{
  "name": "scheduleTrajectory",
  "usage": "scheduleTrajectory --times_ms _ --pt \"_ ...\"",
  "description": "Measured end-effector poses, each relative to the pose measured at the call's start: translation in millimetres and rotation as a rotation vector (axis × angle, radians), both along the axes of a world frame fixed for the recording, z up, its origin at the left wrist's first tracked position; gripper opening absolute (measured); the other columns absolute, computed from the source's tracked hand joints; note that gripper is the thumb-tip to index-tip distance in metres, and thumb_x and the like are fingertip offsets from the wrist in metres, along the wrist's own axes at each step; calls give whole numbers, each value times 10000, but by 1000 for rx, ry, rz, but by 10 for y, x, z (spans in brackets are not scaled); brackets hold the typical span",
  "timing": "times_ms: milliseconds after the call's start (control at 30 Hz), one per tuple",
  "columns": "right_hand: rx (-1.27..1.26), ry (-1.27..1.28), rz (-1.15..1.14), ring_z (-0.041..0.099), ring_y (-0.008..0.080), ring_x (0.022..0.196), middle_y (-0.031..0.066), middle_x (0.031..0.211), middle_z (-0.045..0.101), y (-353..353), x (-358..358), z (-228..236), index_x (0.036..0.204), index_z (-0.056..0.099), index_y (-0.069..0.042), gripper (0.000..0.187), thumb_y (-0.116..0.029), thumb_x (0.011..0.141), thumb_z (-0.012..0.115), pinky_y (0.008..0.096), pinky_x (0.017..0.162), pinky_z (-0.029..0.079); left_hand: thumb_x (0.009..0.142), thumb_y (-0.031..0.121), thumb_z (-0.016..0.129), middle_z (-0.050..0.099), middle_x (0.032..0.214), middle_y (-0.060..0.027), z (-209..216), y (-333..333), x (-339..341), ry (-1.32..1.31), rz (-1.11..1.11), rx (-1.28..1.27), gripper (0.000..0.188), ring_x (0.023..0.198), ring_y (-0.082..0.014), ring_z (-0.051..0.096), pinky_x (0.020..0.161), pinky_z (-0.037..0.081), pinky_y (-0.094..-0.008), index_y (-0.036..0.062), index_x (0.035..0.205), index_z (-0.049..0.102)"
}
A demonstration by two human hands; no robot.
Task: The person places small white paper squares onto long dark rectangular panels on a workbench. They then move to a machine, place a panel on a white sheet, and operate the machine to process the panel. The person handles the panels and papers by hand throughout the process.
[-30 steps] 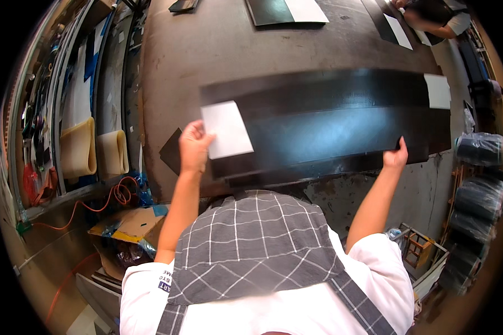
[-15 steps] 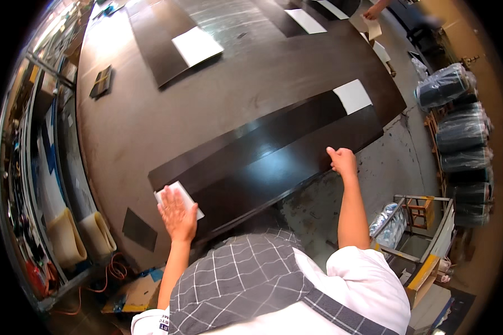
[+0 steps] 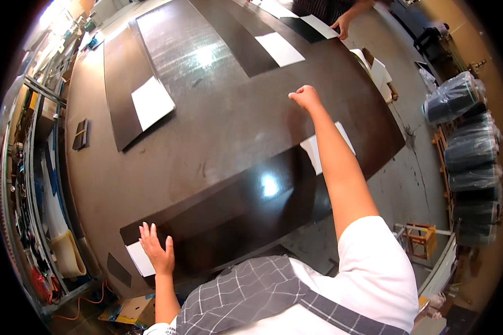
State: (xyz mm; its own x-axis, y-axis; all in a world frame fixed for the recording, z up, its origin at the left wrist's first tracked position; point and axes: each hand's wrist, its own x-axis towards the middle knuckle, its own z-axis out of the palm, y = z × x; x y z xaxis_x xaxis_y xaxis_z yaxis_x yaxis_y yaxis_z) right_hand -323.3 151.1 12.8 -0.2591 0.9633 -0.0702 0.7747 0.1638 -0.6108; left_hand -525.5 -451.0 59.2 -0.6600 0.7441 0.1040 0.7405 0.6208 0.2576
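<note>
A long dark glossy sheet [image 3: 223,223] lies along the table's near edge. At its left end sits a white rectangular piece [image 3: 138,259]. My left hand [image 3: 159,254] is open there, fingers stretched out, over the white piece's right edge and the dark sheet; whether it presses down I cannot tell. My right arm reaches across the sheet's right end, partly covering a second white piece [image 3: 312,153]. Beyond that piece my right hand [image 3: 306,98] is above the bare tabletop, its fingers closed in a pinch. What they hold, if anything, does not show.
The large brown table [image 3: 207,139] bears more dark sheets with white pieces [image 3: 152,105] farther off. Another person's hand [image 3: 342,25] touches a white strip at the far edge. A small banded dark bundle [image 3: 80,135] lies left. Plastic-wrapped rolls [image 3: 469,134] are stacked right; shelving stands left.
My right hand has moved up and forward, past the right white piece. My left hand has shifted right on its white piece, uncovering more of it. The view has turned.
</note>
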Motion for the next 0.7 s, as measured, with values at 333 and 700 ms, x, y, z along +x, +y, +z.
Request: scheduleTrajectory --times_ms 333,700 --pt "38 -291 -199 607 290 1041 167 1105 632 1676 -734 153 1011 655 -12 509 -326 627 770 382 878 499 777 147 633 365 1376 -223 280 537 276 -162 208 2 445 1293 -420 303 1056 254 -494 -6 1174 500" --pt "-324 159 -4 644 233 857 103 1009 640 1957 -805 31 1037 600 -23 369 -147 708 712 341 674 556 758 123 653 437 1327 -205 208 1703 -55 -291 69 106 387 1248 -364 395 1022 339 -425 1 1113 559"
